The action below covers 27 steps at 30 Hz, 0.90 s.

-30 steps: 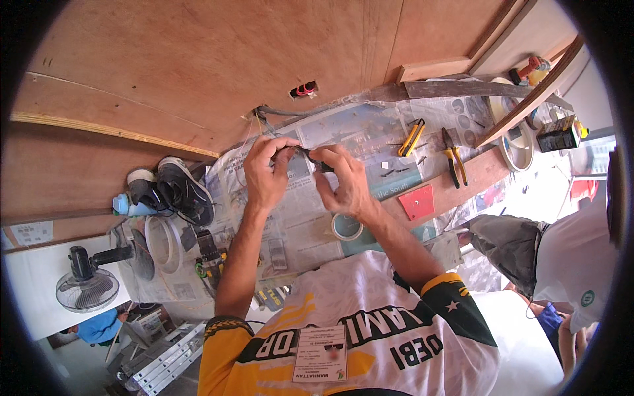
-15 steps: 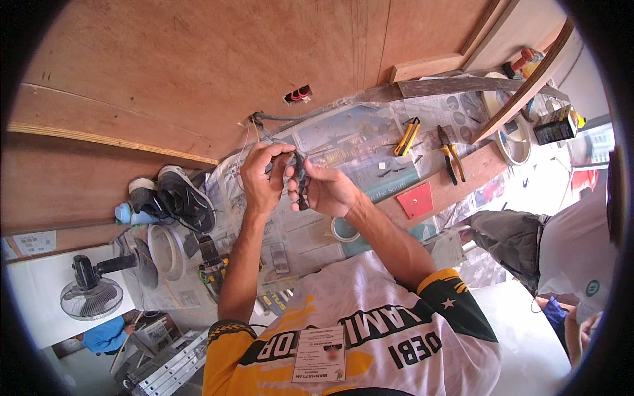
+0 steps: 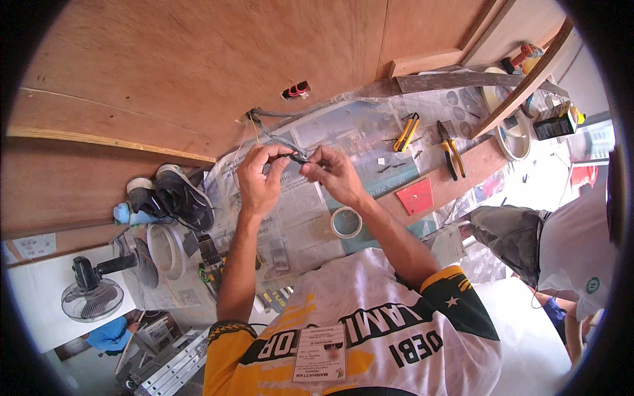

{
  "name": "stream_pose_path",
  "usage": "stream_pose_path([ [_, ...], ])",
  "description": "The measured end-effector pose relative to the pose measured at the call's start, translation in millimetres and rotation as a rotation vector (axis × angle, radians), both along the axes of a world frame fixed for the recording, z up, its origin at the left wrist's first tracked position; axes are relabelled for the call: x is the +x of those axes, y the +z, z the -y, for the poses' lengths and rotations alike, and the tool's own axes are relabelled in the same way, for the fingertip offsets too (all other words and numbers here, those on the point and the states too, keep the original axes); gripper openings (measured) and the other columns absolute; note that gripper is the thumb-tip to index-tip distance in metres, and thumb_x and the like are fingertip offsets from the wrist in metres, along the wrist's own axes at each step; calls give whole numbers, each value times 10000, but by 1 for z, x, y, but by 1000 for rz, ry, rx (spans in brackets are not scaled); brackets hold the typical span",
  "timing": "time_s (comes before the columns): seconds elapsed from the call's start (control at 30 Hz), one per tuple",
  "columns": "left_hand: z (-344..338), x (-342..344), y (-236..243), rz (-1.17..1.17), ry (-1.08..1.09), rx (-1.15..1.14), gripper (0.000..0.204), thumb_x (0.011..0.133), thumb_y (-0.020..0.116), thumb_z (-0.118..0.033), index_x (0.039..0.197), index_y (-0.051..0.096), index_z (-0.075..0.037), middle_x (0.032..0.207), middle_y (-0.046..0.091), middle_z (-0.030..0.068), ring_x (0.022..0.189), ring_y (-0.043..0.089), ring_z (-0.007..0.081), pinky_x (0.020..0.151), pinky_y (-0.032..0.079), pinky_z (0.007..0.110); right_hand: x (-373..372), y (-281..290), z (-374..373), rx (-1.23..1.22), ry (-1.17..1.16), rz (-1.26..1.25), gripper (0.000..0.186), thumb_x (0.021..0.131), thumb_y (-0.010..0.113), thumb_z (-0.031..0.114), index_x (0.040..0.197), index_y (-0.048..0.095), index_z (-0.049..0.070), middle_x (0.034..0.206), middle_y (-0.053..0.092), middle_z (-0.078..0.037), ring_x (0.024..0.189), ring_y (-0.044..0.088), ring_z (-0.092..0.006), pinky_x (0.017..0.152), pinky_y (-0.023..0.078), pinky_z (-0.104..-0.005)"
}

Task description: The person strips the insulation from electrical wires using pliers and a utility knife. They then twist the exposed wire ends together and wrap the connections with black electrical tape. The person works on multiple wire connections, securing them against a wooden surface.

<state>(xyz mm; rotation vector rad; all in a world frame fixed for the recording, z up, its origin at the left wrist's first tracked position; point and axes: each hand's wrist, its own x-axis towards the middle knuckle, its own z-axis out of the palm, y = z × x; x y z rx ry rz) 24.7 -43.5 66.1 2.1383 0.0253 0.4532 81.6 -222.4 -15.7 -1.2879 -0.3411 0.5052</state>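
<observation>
Got a plywood wall [image 3: 198,59] on the far side, newspaper sheets [image 3: 304,201] nearer, wooden board [image 3: 481,164] over right. With left hand [image 3: 259,181] and right hand [image 3: 338,177], pinching a thin dark strand [image 3: 298,158] over the newspaper sheets, left of the board. Wire or tape, can't tell.

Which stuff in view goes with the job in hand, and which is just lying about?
With the job:
dark strand, pinched by left hand and right hand
likely the grey cable by the wall panel
maybe the pliers and yellow cutter, both untouched

Seemingly just lying about:
shoes
fan
red flat piece
</observation>
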Motion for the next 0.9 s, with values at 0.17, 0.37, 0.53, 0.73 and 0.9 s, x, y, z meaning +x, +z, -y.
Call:
stream_pose_path([
  [0.17,-2,4,4,-59,-77,-25,142,947,755,-86,1066,757,-9,981,721,59,861,661,145,781,537,303,31,1,-19,-29,-192,151,103,953,727,37,1031,680,-10,900,767,-87,825,716,-128,709,565,-321],
  [0.37,3,4,10,-191,-20,-108,192,926,763,-61,1110,741,-10,990,744,82,830,698,165,777,557,318,46,28,-16,-92,-330,638,165,900,680,-53,1037,714,31,961,772,-142,843,766,-257,727,590,-365],
  [0.53,2,7,-1,-63,-11,-59,148,920,748,-7,1067,731,-4,976,740,88,830,725,174,765,566,317,41,50,0,-123,-358,940,262,836,664,-97,1031,730,65,981,750,-131,832,738,-337,714,596,-389],
  [0.73,4,6,1,-18,62,-70,121,961,733,-59,1072,728,-8,1009,726,60,895,693,148,808,545,311,-2,38,21,68,-205,581,266,958,690,96,1210,643,28,984,744,-140,843,729,-273,755,583,-388],
  [0.9,12,7,4,57,69,-18,133,939,716,-7,1063,756,-35,984,719,64,849,682,167,777,539,315,-9,39,16,427,151,-501,593,1124,391,578,1308,590,51,1040,728,-109,864,700,-205,785,576,-354],
])
